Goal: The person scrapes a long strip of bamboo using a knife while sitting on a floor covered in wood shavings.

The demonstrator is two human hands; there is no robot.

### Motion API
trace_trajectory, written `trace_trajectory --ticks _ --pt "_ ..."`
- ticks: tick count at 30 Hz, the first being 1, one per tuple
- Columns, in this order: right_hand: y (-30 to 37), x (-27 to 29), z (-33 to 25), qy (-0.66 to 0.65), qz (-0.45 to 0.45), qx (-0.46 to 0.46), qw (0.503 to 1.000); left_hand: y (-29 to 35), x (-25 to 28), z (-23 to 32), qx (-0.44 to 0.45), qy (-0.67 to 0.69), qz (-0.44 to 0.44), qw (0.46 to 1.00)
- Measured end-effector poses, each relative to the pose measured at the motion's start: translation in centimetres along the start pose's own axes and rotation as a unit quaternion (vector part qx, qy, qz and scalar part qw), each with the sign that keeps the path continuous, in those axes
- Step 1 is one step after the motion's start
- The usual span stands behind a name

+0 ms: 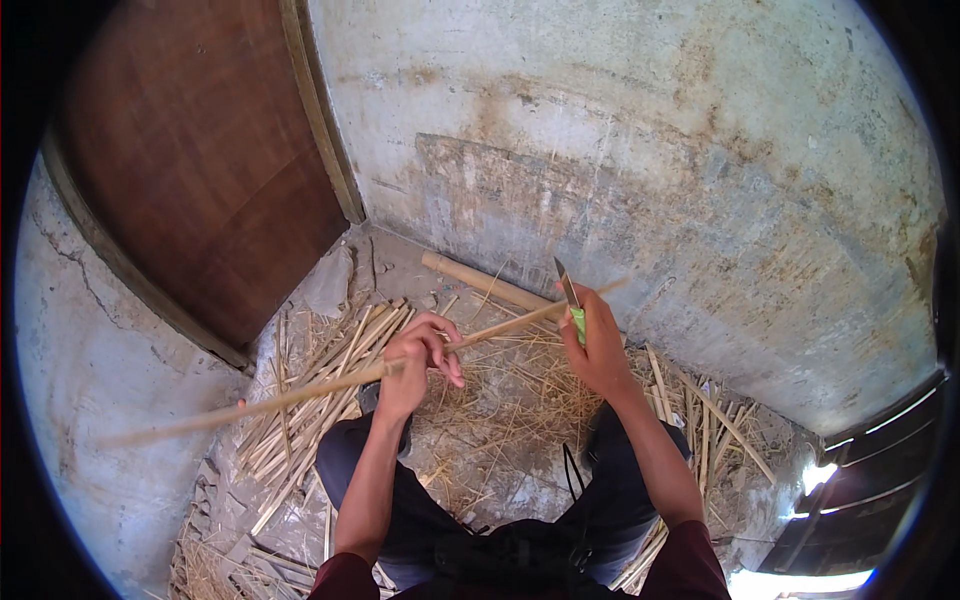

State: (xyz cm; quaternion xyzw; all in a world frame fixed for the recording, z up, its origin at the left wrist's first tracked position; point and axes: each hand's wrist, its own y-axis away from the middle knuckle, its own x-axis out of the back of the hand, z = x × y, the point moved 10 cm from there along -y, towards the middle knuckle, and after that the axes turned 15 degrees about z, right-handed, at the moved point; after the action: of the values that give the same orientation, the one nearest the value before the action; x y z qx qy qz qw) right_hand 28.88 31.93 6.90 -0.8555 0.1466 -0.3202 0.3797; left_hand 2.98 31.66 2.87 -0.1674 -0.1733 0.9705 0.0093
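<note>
A long, thin bamboo strip slants across in front of me, its left end low and blurred, its right end higher near the wall. My left hand holds it around its middle, between thumb and palm, with some fingers loosely curled. In my right hand is a knife with a green handle, its blade pointing up and away. The strip's far part passes at the fingers of that same hand, beside the blade; whether the edge touches it I cannot tell.
Split bamboo strips lie piled at my left, and more strips at my right. Thin shavings cover the floor between my legs. A thick bamboo pole rests by the stained wall. A brown door stands at the left.
</note>
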Motion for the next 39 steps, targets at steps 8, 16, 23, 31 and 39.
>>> trace_trajectory --ticks 8,16,23,31,39 --pt "1.8 -1.0 2.5 -0.105 -0.04 -0.092 0.989 2.3 -3.7 2.1 -0.196 -0.149 -0.037 0.969" --pt "2.4 -2.5 -0.1 -0.034 -0.075 -0.059 0.995 4.5 -7.8 4.3 -0.325 -0.326 -0.18 0.869" --pt "3.8 -4.5 -0.3 0.013 -0.105 0.029 0.994 4.5 -8.2 3.9 -0.282 -0.336 -0.199 0.876" --pt "3.8 -4.4 -0.8 0.107 -0.107 0.051 0.987 5.0 -8.3 3.2 -0.295 -0.334 -0.203 0.872" --pt "0.6 -1.7 7.7 0.245 -0.039 -0.057 0.967 5.9 -9.2 4.0 -0.301 -0.324 -0.21 0.872"
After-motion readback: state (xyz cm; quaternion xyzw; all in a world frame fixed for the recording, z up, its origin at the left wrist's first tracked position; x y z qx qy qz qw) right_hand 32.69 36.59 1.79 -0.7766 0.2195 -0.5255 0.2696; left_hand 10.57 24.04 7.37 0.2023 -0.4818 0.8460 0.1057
